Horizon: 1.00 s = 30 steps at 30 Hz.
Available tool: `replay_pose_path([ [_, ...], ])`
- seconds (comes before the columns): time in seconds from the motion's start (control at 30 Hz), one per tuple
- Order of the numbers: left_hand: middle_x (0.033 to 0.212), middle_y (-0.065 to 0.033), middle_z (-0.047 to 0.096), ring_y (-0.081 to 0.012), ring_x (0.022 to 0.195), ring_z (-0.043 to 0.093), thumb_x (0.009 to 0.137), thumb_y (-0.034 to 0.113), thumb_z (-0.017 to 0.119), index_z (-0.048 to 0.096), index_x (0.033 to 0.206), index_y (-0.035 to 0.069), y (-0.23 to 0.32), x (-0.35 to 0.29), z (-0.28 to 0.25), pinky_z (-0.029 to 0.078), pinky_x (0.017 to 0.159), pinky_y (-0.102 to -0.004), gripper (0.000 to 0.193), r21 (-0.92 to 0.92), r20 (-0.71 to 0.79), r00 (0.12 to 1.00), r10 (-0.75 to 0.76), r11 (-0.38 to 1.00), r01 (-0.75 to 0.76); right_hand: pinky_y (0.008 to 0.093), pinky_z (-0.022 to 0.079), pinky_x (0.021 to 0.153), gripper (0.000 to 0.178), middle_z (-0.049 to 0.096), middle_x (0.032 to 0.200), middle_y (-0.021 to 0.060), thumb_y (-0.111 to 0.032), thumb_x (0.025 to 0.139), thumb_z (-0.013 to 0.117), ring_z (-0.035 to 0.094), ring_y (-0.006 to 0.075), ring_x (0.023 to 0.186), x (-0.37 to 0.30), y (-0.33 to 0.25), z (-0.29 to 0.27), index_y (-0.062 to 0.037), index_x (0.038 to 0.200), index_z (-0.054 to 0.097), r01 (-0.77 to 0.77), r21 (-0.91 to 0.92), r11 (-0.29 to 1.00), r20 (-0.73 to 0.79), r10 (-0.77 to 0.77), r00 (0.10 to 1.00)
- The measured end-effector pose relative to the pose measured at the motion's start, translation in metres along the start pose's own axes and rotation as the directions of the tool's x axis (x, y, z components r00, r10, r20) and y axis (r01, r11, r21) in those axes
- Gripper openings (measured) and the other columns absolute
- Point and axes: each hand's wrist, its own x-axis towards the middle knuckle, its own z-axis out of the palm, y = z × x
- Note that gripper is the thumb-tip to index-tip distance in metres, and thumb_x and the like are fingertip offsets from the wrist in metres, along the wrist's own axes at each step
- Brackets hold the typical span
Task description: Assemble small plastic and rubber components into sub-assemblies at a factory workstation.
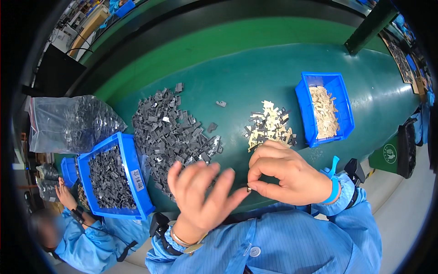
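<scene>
My right hand [292, 176] is closed in a pinch, thumb against forefinger, on a small dark part [249, 189] with a pale spot. Most of that part is hidden by the fingertips. My left hand [198, 196] is open, its fingers spread and slightly blurred; its thumb tip reaches to the small part, and I cannot tell whether it touches. Beyond the left hand lies a large heap of dark grey plastic parts [166, 132]. A smaller pile of cream and black strip-like pieces [270, 125] sits just past my right hand.
At the right stands a blue bin [306, 114] of beige pieces. A blue bin [145, 194] of dark parts and a clear plastic bag [50, 128] are on the left. Single grey parts lie on the green table [246, 68]. A co-worker's hand [66, 195] shows at far left.
</scene>
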Motion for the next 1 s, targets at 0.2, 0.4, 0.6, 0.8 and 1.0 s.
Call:
replay_pose_path([
  [0.2, 0.088, -0.0084, 0.052, -0.0262, 0.082, 0.05, 0.056, 0.028, 0.076, 0.061, 0.089, 0.004, -0.022, 0.007, 0.019, 0.036, 0.077, -0.0405, 0.044, 0.085, 0.149, 0.974, -0.171, 0.984, 0.16, 0.0308, 0.042, 0.064, 0.005, 0.053, 0.076, 0.0104, -0.003, 0.077, 0.059, 0.053, 0.0232, 0.071, 0.004, 0.016, 0.008, 0.0011, 0.077, 0.056, -0.056, 0.095, 0.994, -0.398, 0.09, 0.913],
  [0.4, 0.071, -0.0027, 0.048, -0.02, 0.072, 0.048, 0.056, 0.016, 0.075, 0.062, 0.071, 0.006, -0.028, 0.004, 0.051, 0.033, 0.069, -0.0346, 0.022, 0.128, 0.159, 0.952, -0.26, 0.962, 0.241, 0.0288, 0.042, 0.065, 0.006, 0.054, 0.078, 0.0098, -0.003, 0.078, 0.059, 0.053, 0.02, 0.072, 0.003, 0.017, 0.011, 0.0024, 0.079, 0.058, -0.091, 0.154, 0.984, -0.413, 0.148, 0.899],
  [0.6, 0.069, -0.0035, 0.049, -0.0208, 0.07, 0.049, 0.062, 0.009, 0.07, 0.062, 0.07, 0.006, -0.029, 0.005, 0.056, 0.034, 0.066, -0.0342, 0.012, 0.083, 0.143, 0.963, -0.23, 0.972, 0.22, 0.0278, 0.042, 0.065, 0.007, 0.054, 0.08, 0.0095, -0.003, 0.077, 0.061, 0.053, 0.019, 0.074, 0.003, 0.022, 0.013, 0.0023, 0.081, 0.059, -0.057, 0.105, 0.993, -0.449, 0.099, 0.888],
  [0.8, 0.071, -0.0067, 0.06, -0.0151, 0.062, 0.056, 0.071, -0.001, 0.065, 0.061, 0.078, 0.0, -0.023, 0.01, 0.033, 0.042, 0.057, -0.0284, 0.008, -0.416, 0.148, 0.898, -0.415, 0.797, 0.437, 0.03, 0.046, 0.067, 0.022, 0.058, 0.084, 0.011, -0.005, 0.07, 0.069, 0.057, 0.0224, 0.076, 0.006, 0.019, 0.024, 0.0015, 0.088, 0.058, 0.047, 0.059, 0.997, -0.542, -0.008, 0.84],
  [1.0, 0.086, -0.0113, 0.064, -0.0142, 0.078, 0.061, 0.08, -0.002, 0.059, 0.058, 0.093, -0.005, 0.004, -0.004, 0.015, 0.049, 0.071, -0.0239, 0.013, -0.83, 0.558, 0.679, -0.477, -0.339, 0.444, 0.0333, 0.047, 0.067, 0.033, 0.061, 0.083, 0.0116, -0.004, 0.064, 0.074, 0.06, 0.0247, 0.074, 0.01, 0.006, 0.034, -0.0006, 0.093, 0.059, 0.277, -0.012, 0.961, -0.534, -0.241, 0.811],
])
